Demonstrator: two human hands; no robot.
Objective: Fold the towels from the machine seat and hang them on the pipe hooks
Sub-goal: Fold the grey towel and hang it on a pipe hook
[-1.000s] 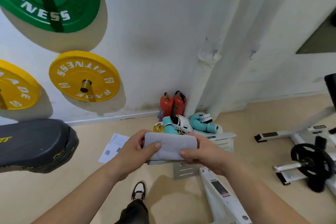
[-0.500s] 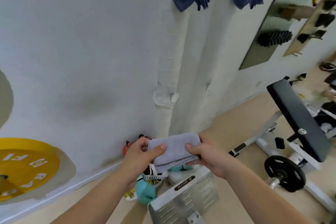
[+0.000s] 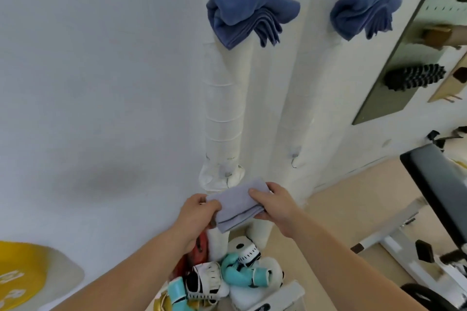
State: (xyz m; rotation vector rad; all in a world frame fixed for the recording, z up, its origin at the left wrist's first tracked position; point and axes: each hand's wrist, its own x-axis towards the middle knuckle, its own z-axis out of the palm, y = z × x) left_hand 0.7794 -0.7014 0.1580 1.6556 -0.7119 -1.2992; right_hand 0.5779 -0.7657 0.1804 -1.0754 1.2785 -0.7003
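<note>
Yellow plate point(image 3: 17, 275): on the wall, low and far left of the fingers.
Left hand point(image 3: 198, 214): fingers point(image 3: 213, 206) clamped on the towel's left end, thumb on top.
Grey towel point(image 3: 236, 203): folded flat, held in the air between both sets of fingers, tilted up to the right, layered edges toward the camera.
Right hand point(image 3: 276, 206): fingers point(image 3: 255, 193) gripping the towel's right end, thumb on top.
Lower hooks: one point(image 3: 228, 174) on the left pipe point(image 3: 222, 108) just above the fingers, one point(image 3: 294, 159) on the right pipe point(image 3: 298, 96) up and right of them.
Blue towels: two, point(image 3: 250, 14) and point(image 3: 364, 11), draped high on the pipes, well above the fingers.
Boxing gloves point(image 3: 237, 272): heaped below the fingers.
Black pad point(image 3: 439, 192): well right of the fingers.
</note>
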